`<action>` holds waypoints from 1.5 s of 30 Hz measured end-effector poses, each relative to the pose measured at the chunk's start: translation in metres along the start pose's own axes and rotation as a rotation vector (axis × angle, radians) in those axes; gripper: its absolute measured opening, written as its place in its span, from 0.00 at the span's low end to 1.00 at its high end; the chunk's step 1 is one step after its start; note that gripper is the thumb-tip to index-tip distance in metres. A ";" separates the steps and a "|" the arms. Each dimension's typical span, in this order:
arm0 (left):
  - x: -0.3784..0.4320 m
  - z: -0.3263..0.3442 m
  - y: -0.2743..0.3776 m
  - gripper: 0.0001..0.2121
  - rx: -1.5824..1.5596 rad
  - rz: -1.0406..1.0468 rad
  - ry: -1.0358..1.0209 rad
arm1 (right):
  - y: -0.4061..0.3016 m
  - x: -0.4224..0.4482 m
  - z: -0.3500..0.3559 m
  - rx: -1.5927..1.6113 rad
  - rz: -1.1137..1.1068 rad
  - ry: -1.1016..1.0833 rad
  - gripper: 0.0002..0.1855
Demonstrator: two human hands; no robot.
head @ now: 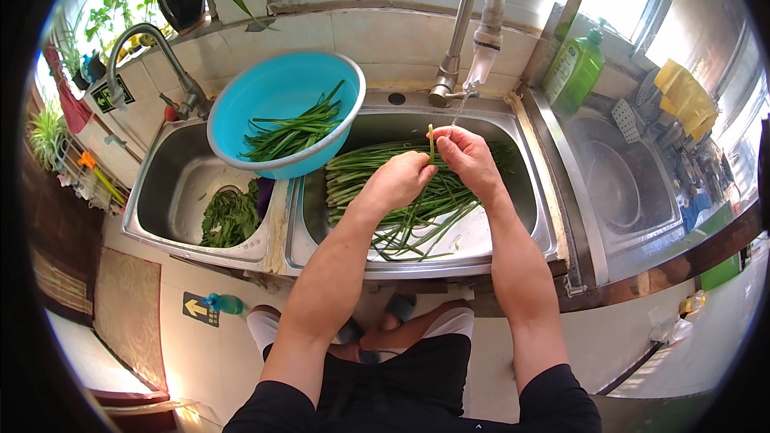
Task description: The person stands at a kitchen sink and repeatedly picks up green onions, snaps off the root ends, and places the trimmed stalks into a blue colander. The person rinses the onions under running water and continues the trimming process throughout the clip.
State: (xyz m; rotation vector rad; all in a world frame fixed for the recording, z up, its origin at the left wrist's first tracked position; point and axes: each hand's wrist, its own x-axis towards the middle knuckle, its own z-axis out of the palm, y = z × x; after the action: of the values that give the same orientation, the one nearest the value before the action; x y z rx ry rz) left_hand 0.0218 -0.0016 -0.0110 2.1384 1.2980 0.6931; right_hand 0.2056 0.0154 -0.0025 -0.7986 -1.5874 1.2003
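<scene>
My left hand (402, 177) is closed around a garlic chive stalk (431, 141), whose pale end stands up out of the fist. Bent fingers of my right hand (466, 156) are right at that end; whether they pinch it is unclear. A thin stream of water (461, 111) runs from the tall faucet (466, 6) down to my right hand. Below both hands, a large heap of garlic chives (361, 177) lies in the right steel sink basin (529, 192), with loose strands toward the front. More chives (295, 129) lie inside a blue plastic basin (271, 81).
The blue basin rests across the divider between the sinks. Leafy greens (231, 213) lie in the left sink (162, 204), under a second faucet (150, 36). Behind a transparent panel at right stand a green pump bottle (574, 72) and a yellow cloth (686, 96).
</scene>
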 end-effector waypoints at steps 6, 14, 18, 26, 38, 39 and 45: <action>-0.002 0.000 0.003 0.15 0.009 0.014 -0.044 | 0.006 0.003 -0.002 -0.148 -0.004 0.005 0.10; -0.003 0.002 0.003 0.14 -0.031 0.044 -0.040 | 0.003 0.002 0.001 -0.415 -0.154 0.020 0.13; -0.005 -0.001 0.009 0.14 -0.010 0.024 -0.031 | -0.001 -0.001 0.001 -0.067 -0.083 0.036 0.07; -0.002 0.004 0.004 0.12 -0.187 0.099 0.158 | -0.001 0.000 -0.002 0.008 -0.048 0.094 0.11; 0.000 -0.002 0.005 0.10 -0.283 0.153 0.096 | -0.004 0.000 -0.001 0.065 -0.110 0.129 0.08; -0.001 -0.002 0.005 0.10 -0.291 0.151 0.093 | -0.004 0.000 -0.001 0.056 -0.112 0.133 0.08; -0.001 0.001 0.002 0.09 -0.393 0.115 0.093 | -0.002 0.000 -0.004 0.092 -0.130 0.160 0.09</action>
State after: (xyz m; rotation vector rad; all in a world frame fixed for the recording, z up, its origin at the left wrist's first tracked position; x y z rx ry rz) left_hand 0.0241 -0.0034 -0.0105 1.8857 0.9901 1.0139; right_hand 0.2092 0.0165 -0.0003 -0.7038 -1.4210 1.0809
